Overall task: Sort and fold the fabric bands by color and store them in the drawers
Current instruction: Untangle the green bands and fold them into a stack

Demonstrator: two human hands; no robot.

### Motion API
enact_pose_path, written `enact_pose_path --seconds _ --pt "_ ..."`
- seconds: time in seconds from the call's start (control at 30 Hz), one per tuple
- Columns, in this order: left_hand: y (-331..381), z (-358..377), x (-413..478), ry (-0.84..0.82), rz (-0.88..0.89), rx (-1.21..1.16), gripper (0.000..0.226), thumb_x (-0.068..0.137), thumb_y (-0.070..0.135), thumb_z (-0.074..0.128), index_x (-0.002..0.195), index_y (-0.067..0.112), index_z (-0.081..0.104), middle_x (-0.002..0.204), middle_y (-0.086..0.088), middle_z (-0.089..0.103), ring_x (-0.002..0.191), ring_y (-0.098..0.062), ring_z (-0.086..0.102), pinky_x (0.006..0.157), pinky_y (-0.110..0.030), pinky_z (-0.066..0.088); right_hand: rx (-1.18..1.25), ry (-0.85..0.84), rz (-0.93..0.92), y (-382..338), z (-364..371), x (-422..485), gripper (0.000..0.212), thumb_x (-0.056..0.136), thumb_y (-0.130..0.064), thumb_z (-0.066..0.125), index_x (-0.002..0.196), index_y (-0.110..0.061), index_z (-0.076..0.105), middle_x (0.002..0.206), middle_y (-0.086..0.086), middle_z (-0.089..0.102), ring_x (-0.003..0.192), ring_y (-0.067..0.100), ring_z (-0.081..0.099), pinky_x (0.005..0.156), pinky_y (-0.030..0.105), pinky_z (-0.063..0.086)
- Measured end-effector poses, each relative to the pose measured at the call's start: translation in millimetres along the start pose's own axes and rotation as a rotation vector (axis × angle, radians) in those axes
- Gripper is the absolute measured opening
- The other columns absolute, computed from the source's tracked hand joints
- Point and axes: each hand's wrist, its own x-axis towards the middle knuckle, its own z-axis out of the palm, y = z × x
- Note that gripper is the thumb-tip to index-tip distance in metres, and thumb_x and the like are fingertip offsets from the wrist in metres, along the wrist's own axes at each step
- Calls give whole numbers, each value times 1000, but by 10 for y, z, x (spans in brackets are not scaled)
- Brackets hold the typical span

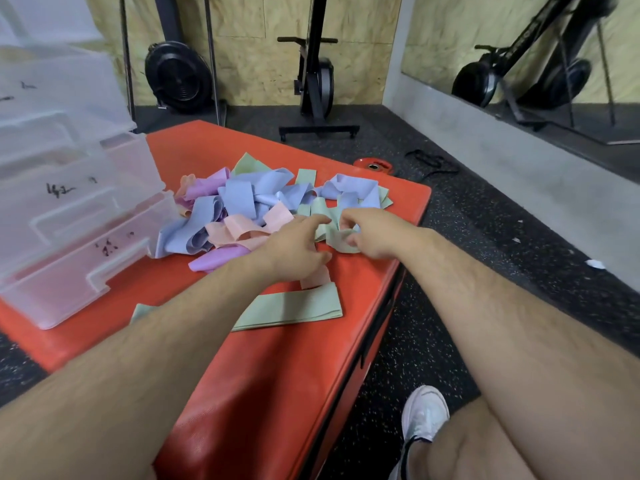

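A heap of fabric bands [242, 202] in blue, lilac, peach and pale green lies on a red padded block [263, 368]. A flat green band [291, 311] sits nearer me, with a peach strip poking out just above it. My left hand [294, 251] reaches into the heap's right side, fingers stretched onto a green band [337, 237]. My right hand [372, 233] pinches that same green band from the right. Clear plastic drawers [69, 216] stand at the left, the lower ones pulled out.
Dark speckled rubber floor surrounds the block. A red weight plate [374, 166] and a black strap lie beyond its far corner. Exercise machines stand against the plywood wall. A mirror runs along the right. My white shoe [424, 415] is beside the block.
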Motion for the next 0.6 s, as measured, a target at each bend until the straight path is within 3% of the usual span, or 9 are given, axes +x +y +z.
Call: enact_pose_path --seconds 0.13,0.23,0.33,0.43,0.53,0.6 --pt "55 -322 7 110 62 -166 60 90 25 69 144 26 42 132 9 50 111 -9 53 88 -18 41 144 161 -40 -89 -281 6 9 96 -18 59 100 -25 54 91 -8 56 86 19 53 67 31 36" --pt "104 -701 6 200 19 -268 41 91 30 68 129 32 55 123 8 56 95 -8 59 63 -25 52 270 256 -124 -273 -463 -48 9 95 -17 61 96 -24 56 78 -15 54 72 0 52 58 19 34" --pt "86 -882 -86 266 37 -260 13 92 29 67 104 24 66 93 4 67 74 -10 59 60 -30 51 350 294 -197 -446 -539 -72 9 95 -18 62 101 -23 58 76 -17 54 59 -17 48 53 8 34" --pt "-2 -906 -262 338 -4 -346 5 92 23 68 95 18 66 85 -2 68 65 -12 60 50 -20 47 336 295 -237 -566 -511 -19 11 92 -23 66 100 -24 58 88 -15 59 62 -9 48 55 13 32" --pt "-146 -986 -384 328 -37 -411 9 92 23 68 99 18 65 87 -9 70 55 -15 66 45 -24 45 280 290 -254 -716 -432 68 14 88 -30 68 92 -23 58 86 -14 58 83 6 46 66 18 36" --pt "-227 -1062 -425 349 -63 -481 12 92 24 68 100 15 64 85 -13 67 52 -19 68 42 -25 44 252 302 -253 -821 -381 110 16 86 -34 67 87 -24 55 88 -11 59 96 16 44 77 30 39"
